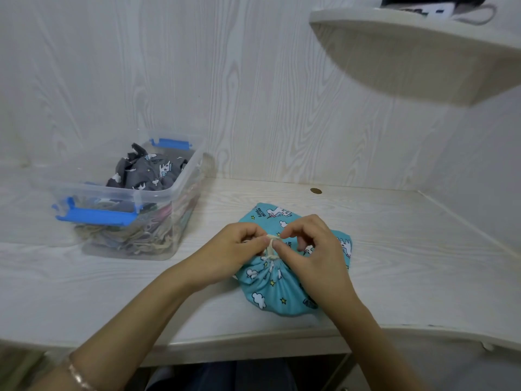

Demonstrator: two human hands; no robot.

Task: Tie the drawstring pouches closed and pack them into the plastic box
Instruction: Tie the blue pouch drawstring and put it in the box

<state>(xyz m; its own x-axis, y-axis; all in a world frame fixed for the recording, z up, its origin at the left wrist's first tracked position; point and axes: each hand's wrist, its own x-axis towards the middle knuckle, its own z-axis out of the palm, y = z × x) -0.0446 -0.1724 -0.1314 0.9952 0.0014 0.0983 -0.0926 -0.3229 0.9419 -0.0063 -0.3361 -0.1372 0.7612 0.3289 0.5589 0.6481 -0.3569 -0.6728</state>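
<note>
Head view: your left hand (pixel 239 246) and right hand (pixel 313 249) both pinch the cream drawstring (pixel 271 245) at the gathered mouth of the turquoise unicorn pouch (pixel 282 289), near the tabletop's (pixel 394 263) front edge. The plastic box (pixel 183 193) sits leftward, nearer your left hand. Your fingers hide the knot.

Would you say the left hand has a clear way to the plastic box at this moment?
Probably yes, once it lets go: the left hand pinches the cord of the blue pouch, but only bare desk lies between it and the open plastic box on its left.
</note>
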